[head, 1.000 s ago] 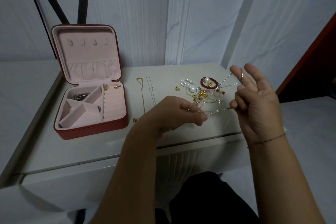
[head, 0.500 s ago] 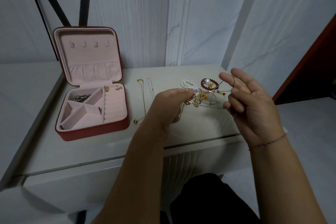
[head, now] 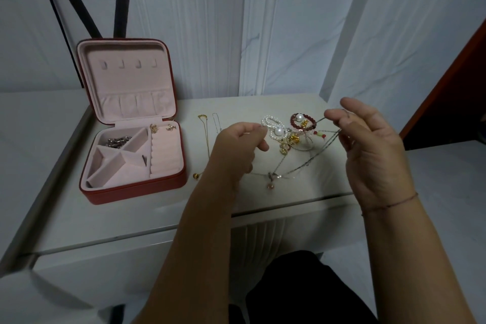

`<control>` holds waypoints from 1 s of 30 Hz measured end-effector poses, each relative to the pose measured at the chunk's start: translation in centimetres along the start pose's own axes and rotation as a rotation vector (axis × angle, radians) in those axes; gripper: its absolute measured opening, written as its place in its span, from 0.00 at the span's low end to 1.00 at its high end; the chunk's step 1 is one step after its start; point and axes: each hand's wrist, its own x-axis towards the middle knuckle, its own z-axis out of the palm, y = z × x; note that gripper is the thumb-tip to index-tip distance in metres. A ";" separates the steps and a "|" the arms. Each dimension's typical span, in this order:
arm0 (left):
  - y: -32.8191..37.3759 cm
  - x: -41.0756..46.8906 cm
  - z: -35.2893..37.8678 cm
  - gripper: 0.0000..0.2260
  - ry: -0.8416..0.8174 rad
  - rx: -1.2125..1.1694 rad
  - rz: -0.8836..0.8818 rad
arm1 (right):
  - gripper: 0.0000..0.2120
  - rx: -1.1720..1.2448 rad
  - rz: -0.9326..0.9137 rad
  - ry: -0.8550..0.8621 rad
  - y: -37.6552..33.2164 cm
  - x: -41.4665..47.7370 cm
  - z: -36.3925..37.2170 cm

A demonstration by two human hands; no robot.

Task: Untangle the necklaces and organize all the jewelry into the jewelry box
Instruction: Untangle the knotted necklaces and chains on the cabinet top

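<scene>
Head view: left hand [head: 236,147], right hand [head: 373,150] each pinch silver necklace [head: 271,177] strung between, fingers curled.

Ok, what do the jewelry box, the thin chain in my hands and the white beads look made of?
The jewelry box: red shell looks like faux leather, faintly shiny; pink lining matte, velvety. The chain: thin silvery metal, glinting along its length. The white beads: glossy and round, pearl or imitation; the look leaves that open.
</scene>
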 end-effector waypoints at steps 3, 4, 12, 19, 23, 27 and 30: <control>0.2 0.1 0.1 0.09 0.005 -0.005 0.061 | 0.12 0.015 0.023 -0.005 0.1 0.0 0.0; 0.3 0.1 0.2 0.11 -0.002 -0.002 0.075 | 0.12 0.018 0.035 -0.007 0.1 -0.1 0.1; 0.7 -0.4 1.0 0.25 -0.249 -0.126 -0.072 | 0.14 -0.128 -0.008 -0.056 -0.3 -0.7 1.1; 0.8 -0.5 1.1 0.13 -0.428 -0.252 -0.097 | 0.15 -0.176 -0.028 -0.112 -0.5 -0.8 1.3; 0.8 -0.4 0.9 0.14 -0.396 -0.294 -0.099 | 0.15 -0.137 -0.037 -0.123 -0.8 -1.0 1.4; 0.6 -0.3 0.8 0.12 -0.329 -0.216 -0.064 | 0.16 -0.093 -0.041 -0.135 -1.0 -1.0 1.4; 0.4 -0.3 0.6 0.14 -0.296 -0.129 -0.060 | 0.15 -0.069 -0.041 -0.138 -1.1 -1.0 1.3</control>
